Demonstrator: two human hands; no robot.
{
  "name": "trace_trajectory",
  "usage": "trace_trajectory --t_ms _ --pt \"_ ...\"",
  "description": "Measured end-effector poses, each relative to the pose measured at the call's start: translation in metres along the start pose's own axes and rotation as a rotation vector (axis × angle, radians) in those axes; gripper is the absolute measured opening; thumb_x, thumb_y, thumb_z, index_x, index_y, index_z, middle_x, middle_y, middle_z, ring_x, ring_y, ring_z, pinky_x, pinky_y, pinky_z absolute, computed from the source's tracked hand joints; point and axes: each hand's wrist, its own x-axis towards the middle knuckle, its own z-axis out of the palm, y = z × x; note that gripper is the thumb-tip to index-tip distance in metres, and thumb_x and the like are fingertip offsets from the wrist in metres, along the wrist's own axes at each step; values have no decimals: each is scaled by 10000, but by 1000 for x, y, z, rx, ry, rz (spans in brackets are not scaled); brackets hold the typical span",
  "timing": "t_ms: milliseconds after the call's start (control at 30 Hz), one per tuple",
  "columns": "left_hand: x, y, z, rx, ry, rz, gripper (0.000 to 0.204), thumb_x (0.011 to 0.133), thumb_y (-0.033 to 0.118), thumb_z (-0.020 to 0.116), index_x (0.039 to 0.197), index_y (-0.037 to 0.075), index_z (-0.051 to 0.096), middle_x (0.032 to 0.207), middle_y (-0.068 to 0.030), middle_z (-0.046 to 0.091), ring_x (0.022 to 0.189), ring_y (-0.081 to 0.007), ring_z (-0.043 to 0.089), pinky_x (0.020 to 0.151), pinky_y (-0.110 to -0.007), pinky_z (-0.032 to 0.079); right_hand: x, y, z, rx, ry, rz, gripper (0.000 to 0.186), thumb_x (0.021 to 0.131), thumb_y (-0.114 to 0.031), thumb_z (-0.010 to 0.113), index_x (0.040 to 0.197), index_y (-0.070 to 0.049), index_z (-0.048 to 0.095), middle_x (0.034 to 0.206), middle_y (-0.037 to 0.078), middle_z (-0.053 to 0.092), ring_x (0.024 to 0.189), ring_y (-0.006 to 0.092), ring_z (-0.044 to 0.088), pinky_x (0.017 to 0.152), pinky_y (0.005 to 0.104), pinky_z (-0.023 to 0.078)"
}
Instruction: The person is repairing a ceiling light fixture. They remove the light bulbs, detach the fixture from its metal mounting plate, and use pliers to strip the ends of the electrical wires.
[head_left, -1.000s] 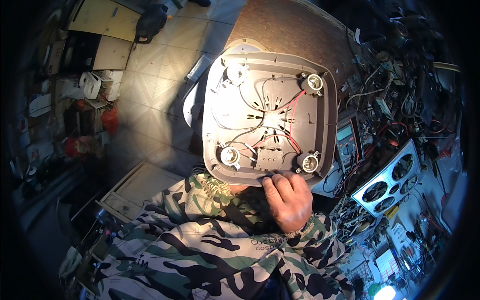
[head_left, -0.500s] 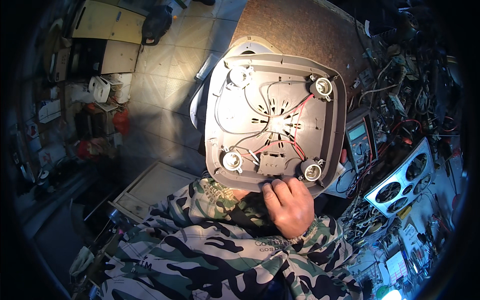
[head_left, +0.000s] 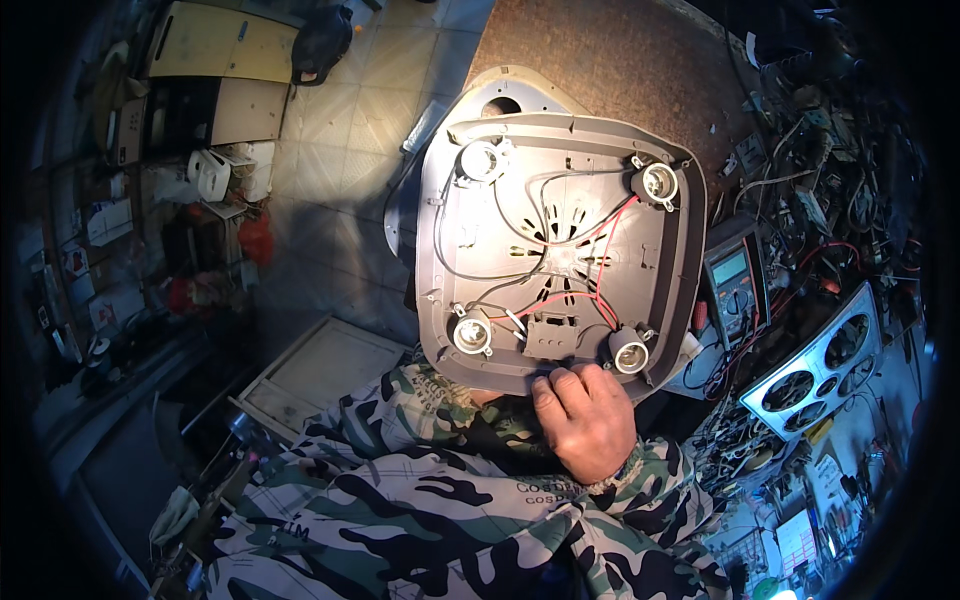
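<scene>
A squarish grey-brown plastic housing is held up in front of me, its hollow side facing me. Round sockets sit at its corners, among them one at the upper right and one at the lower right. Red and black wires run between them, past slots in the middle. By the near edge is a small terminal block cover. My right hand is closed on the near rim, fingers curled over it. Of my left hand only a bit of skin shows below the rim; its fingers are hidden behind the housing.
Behind the housing lies another pale rounded part on a brown board. To the right are a multimeter, a silver panel with round holes and piles of cables and parts. A wooden panel stands at lower left.
The housing has shifted slightly to the right and down in the view, and its tilt differs a little. My right hand keeps its hold on the near rim.
</scene>
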Motion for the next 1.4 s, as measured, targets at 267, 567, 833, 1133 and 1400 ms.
trace_trajectory --t_ms 267,567,833,1133,1400 --pt "6 -6 8 17 4 18 323 946 37 633 1266 14 675 1215 -187 693 1139 -351 660 1004 -448 510 0 -2 -8 -5 -4 22 343 717 -108 699 1034 20 732 990 108 664 895 274 623 759 385 522" --pt "1 -5 11 31 11 -4 323 944 38 639 1264 14 675 1212 -185 692 1136 -351 659 1001 -451 510 1 -5 -15 2 14 25 413 675 -113 700 1066 13 736 1002 113 672 915 298 647 761 411 542" --pt "-4 -6 12 57 -9 4 322 942 40 644 1262 14 676 1209 -183 690 1134 -351 657 999 -453 509 0 -5 -16 -6 38 13 413 676 -117 696 1063 21 735 995 119 672 905 298 645 760 412 537" --pt "-14 -19 24 -198 -22 -87 331 921 68 621 1243 12 672 1180 -193 696 1087 -376 667 958 -466 522 -2 -1 -9 4 41 19 384 695 -117 702 1053 20 730 999 117 671 904 294 643 761 408 539" --pt "-2 -34 24 4 1 39 331 928 77 620 1250 19 671 1180 -193 696 1089 -381 665 967 -467 520 -4 5 1 -6 21 34 345 712 -113 704 1035 5 728 994 106 672 893 287 636 761 405 543"
